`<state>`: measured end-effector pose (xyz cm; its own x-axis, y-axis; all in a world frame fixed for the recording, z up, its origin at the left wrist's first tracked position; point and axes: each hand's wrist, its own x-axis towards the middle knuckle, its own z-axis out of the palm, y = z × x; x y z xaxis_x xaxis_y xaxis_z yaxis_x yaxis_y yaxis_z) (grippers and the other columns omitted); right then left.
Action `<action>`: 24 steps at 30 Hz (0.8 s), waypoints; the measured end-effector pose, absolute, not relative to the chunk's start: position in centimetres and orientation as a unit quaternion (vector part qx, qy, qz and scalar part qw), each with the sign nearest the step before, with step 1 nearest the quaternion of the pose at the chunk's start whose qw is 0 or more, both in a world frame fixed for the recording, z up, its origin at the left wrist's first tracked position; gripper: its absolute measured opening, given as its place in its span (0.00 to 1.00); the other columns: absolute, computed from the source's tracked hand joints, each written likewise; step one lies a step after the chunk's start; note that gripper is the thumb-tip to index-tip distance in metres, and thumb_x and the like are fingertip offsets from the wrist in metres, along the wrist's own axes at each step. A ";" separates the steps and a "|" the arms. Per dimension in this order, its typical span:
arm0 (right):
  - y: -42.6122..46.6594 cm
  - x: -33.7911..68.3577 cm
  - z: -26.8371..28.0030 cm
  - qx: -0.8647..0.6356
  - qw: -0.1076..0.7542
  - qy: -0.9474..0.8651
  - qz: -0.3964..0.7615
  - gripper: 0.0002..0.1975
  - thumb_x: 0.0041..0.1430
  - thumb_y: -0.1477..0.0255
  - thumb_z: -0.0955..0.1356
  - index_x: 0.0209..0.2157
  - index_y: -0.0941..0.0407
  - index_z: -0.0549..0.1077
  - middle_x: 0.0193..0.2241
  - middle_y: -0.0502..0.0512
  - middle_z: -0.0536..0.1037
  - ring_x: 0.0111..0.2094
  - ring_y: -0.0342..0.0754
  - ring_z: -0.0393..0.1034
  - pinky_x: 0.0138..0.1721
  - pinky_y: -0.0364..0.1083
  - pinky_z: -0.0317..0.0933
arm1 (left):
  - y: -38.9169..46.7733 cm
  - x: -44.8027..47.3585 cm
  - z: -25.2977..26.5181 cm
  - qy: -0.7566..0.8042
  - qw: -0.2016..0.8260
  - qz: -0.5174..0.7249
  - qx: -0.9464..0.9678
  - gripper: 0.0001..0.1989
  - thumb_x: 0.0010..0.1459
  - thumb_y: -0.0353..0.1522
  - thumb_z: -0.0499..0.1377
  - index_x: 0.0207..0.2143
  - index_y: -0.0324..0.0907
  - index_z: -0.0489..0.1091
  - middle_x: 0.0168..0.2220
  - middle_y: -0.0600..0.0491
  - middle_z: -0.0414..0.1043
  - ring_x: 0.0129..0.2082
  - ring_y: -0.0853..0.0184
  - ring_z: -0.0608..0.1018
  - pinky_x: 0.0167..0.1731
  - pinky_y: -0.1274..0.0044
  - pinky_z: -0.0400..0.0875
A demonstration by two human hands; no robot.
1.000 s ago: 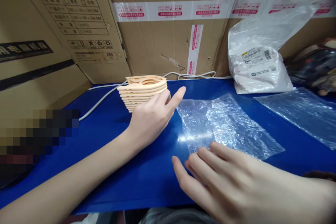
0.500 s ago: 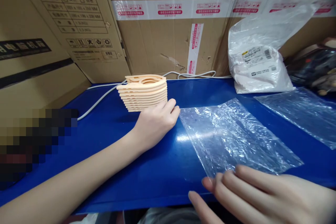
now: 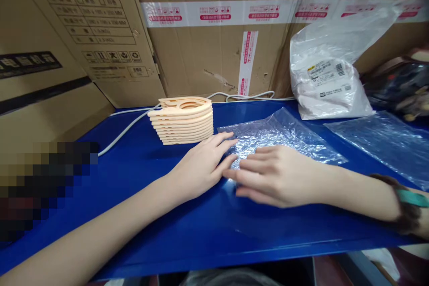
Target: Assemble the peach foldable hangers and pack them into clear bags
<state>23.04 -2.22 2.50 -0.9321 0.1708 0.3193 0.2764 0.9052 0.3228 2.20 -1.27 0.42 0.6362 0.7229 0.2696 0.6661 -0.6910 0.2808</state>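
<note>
A clear plastic bag (image 3: 298, 140) lies flat and wrinkled on the blue table. Its left end is under the fingers of my left hand (image 3: 204, 165), which are stretched out and apart. My right hand (image 3: 275, 176) is over the near side of the bag, its fingers loosely bent and pointing left, almost meeting my left thumb. Nothing shows in its grip, and part of the bag is hidden beneath it. Just beyond my left hand stands a neat stack of pale peach, curved plastic pieces (image 3: 182, 123) with openings in them, apparently hangers.
Another clear plastic bag (image 3: 385, 136) lies at the right. Behind it stands a white plastic parcel bag (image 3: 330, 85) with a label. Cardboard boxes (image 3: 201, 58) wall the back and left. A white cable (image 3: 129, 129) runs along the rear of the blue table (image 3: 187, 237).
My right hand has moved up and left from the near edge, toward my left hand. The clear bag's near side has shifted away from me. My left fingers have spread from a closed pinch.
</note>
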 end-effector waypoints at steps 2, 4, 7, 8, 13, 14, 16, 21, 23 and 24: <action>-0.8 23.5 3.0 -0.175 0.148 -0.963 -0.144 0.17 0.71 0.68 0.57 0.43 0.60 0.73 0.30 0.55 0.77 0.30 0.48 0.72 0.32 0.47 0.62 | -1.2 2.1 0.2 0.398 0.075 0.156 0.901 0.22 0.68 0.36 0.49 0.60 0.34 0.63 0.64 0.43 0.59 0.64 0.57 0.63 0.63 0.64 0.59; 0.6 24.3 3.4 -0.246 0.137 -0.953 -0.109 0.16 0.70 0.68 0.58 0.47 0.60 0.72 0.36 0.59 0.78 0.36 0.51 0.74 0.36 0.48 0.64 | -1.1 2.0 0.1 0.409 0.065 0.138 0.900 0.24 0.68 0.37 0.50 0.62 0.34 0.61 0.65 0.42 0.57 0.65 0.57 0.62 0.64 0.63 0.58; 2.3 25.7 3.3 -0.294 0.114 -0.949 -0.022 0.21 0.68 0.62 0.60 0.57 0.57 0.66 0.50 0.62 0.74 0.48 0.54 0.72 0.46 0.53 0.66 | -1.1 2.1 0.1 0.416 0.059 0.111 0.901 0.25 0.68 0.36 0.48 0.64 0.35 0.57 0.67 0.43 0.53 0.67 0.58 0.58 0.65 0.63 0.54; 2.6 26.1 3.1 -0.297 0.104 -0.949 0.005 0.24 0.68 0.59 0.61 0.60 0.56 0.63 0.55 0.63 0.71 0.52 0.55 0.69 0.50 0.54 0.65 | -1.1 2.1 0.1 0.416 0.059 0.102 0.902 0.25 0.68 0.35 0.47 0.64 0.35 0.56 0.68 0.44 0.52 0.67 0.59 0.57 0.65 0.63 0.53; 2.8 26.9 1.8 -0.335 0.047 -0.940 0.053 0.37 0.64 0.49 0.60 0.67 0.55 0.54 0.67 0.66 0.53 0.66 0.61 0.51 0.62 0.63 0.52 | -1.0 2.1 0.2 0.413 0.062 0.065 0.906 0.26 0.67 0.31 0.43 0.66 0.32 0.53 0.68 0.44 0.49 0.68 0.59 0.53 0.66 0.62 0.51; 2.7 26.9 1.5 -0.339 0.042 -0.938 0.055 0.38 0.63 0.48 0.60 0.67 0.56 0.54 0.68 0.67 0.51 0.67 0.62 0.48 0.63 0.63 0.50 | -1.0 2.1 0.2 0.414 0.061 0.059 0.906 0.27 0.67 0.31 0.43 0.66 0.31 0.53 0.68 0.43 0.48 0.68 0.59 0.53 0.66 0.62 0.51; 2.6 26.9 1.2 -0.339 0.035 -0.938 0.057 0.39 0.64 0.47 0.59 0.68 0.57 0.53 0.68 0.68 0.49 0.67 0.61 0.46 0.64 0.63 0.48 | -1.1 2.1 0.2 0.412 0.054 0.051 0.908 0.27 0.67 0.31 0.42 0.66 0.30 0.51 0.68 0.43 0.48 0.68 0.59 0.53 0.66 0.61 0.49; 2.7 26.7 0.5 -0.328 0.041 -0.943 0.040 0.39 0.65 0.48 0.57 0.67 0.60 0.54 0.68 0.70 0.49 0.68 0.61 0.45 0.64 0.62 0.47 | -1.2 2.1 0.0 0.416 0.036 0.048 0.908 0.30 0.70 0.42 0.41 0.67 0.31 0.50 0.69 0.42 0.48 0.68 0.57 0.53 0.66 0.60 0.48; 2.7 26.7 0.3 -0.326 0.045 -0.944 0.032 0.39 0.65 0.48 0.57 0.67 0.60 0.54 0.68 0.70 0.50 0.67 0.61 0.45 0.64 0.62 0.48 | -1.3 2.1 0.0 0.420 0.038 0.048 0.906 0.33 0.69 0.46 0.42 0.67 0.32 0.50 0.69 0.42 0.47 0.68 0.56 0.54 0.65 0.61 0.50; 2.7 26.7 0.3 -0.325 0.045 -0.944 0.030 0.39 0.65 0.48 0.57 0.67 0.60 0.55 0.67 0.70 0.50 0.67 0.62 0.46 0.64 0.62 0.48 | -1.3 2.1 0.0 0.420 0.038 0.049 0.906 0.33 0.69 0.46 0.42 0.67 0.32 0.50 0.69 0.42 0.47 0.68 0.56 0.54 0.65 0.61 0.51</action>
<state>26.67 2.70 0.25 -0.7842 0.6170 0.0656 0.6116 0.7865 -0.0859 2.13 -1.28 -0.01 0.6428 0.7639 0.0570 0.7566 -0.6447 0.1093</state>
